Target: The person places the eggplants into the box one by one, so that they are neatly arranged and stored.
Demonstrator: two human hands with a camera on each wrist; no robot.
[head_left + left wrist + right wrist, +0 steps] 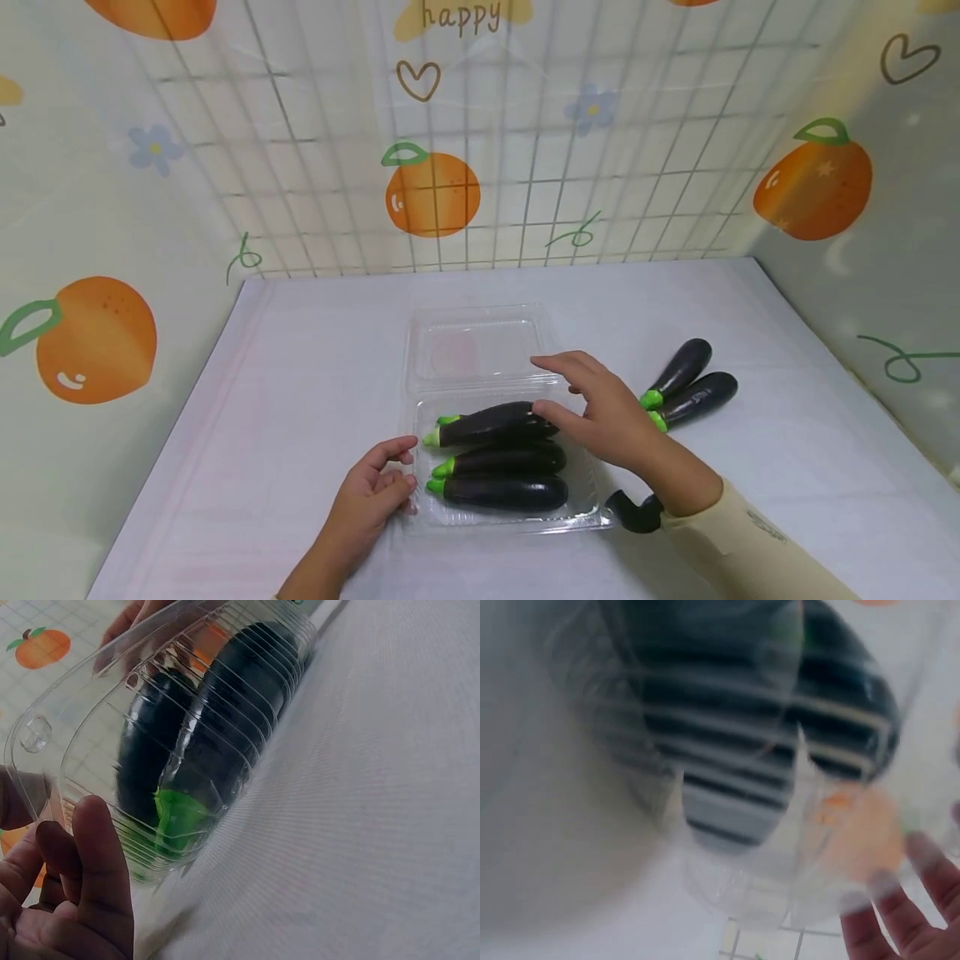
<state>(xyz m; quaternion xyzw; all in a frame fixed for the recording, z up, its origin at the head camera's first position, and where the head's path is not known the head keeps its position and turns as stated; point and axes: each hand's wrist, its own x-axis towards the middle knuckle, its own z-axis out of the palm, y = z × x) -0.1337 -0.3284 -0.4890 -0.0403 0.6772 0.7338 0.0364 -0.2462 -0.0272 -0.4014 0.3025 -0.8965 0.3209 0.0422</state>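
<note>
A clear plastic clamshell container [585, 500] lies with its lid [480, 346] folded back, away from me. Several dark eggplants with green stems lie side by side inside it, among them a front eggplant [502, 492], a middle eggplant [510, 458] and a rear eggplant [495, 423] that partly covers another. At the container's left edge, my left hand [371, 492] pinches the rim between thumb and fingers. My right hand [603, 408] is over the right side, fingers extended and apart, its thumb overlapping the rear eggplant's end in the head view.
Two more eggplants [693, 400] lie on the white table [300, 367] to the right, beyond my right wrist. A black curved object [633, 511] shows beside that wrist, partly hidden by the sleeve. A curtain [322, 167] printed with oranges hangs behind and along the sides.
</note>
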